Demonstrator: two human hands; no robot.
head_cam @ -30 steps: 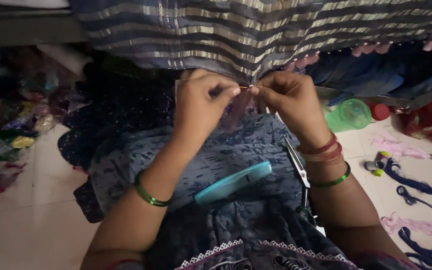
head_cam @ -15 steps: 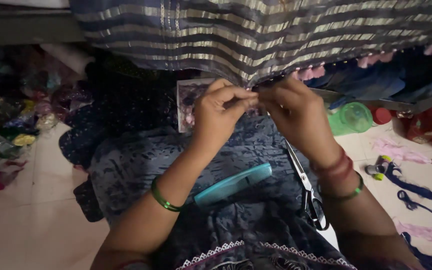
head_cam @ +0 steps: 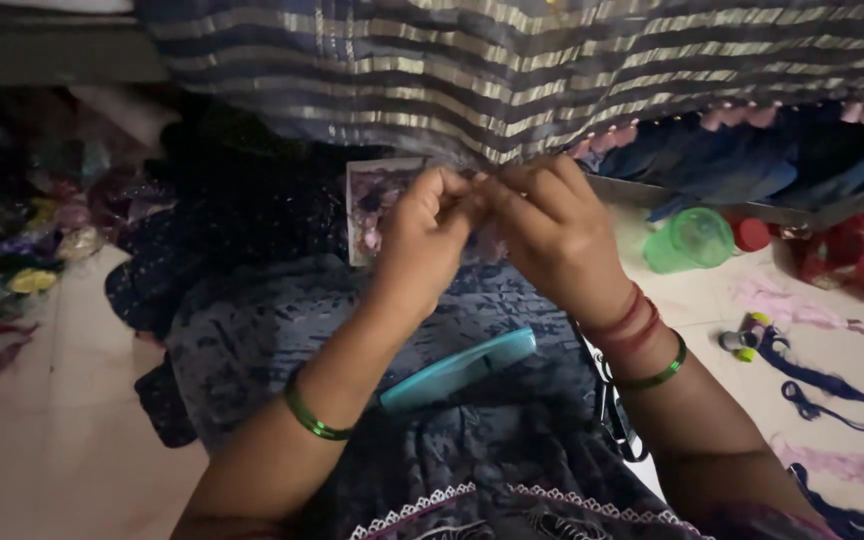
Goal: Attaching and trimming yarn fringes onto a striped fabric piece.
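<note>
My left hand [head_cam: 424, 236] and my right hand [head_cam: 552, 232] meet fingertip to fingertip at the lower edge of a hanging striped blue and gold cloth [head_cam: 512, 70]. Both pinch the cloth's fringe there; what lies between the fingertips is too small to make out. A row of pink tassels [head_cam: 742, 118] runs along the cloth's edge to the right. A teal comb [head_cam: 458, 369] lies on my lap below the hands. Scissors [head_cam: 612, 405] lie by my right forearm, partly hidden.
A green plastic cup [head_cam: 690, 240] and a red lid [head_cam: 751, 234] sit on the floor at the right. Blue and pink thread strands [head_cam: 832, 385] and a small spool [head_cam: 747, 335] lie further right. A heap of colourful cloth scraps [head_cam: 22, 240] fills the left side.
Both hands have shifted slightly left along the cloth's edge and stayed pinched together. The view has dipped, so the scissors' handles now show by my right forearm.
</note>
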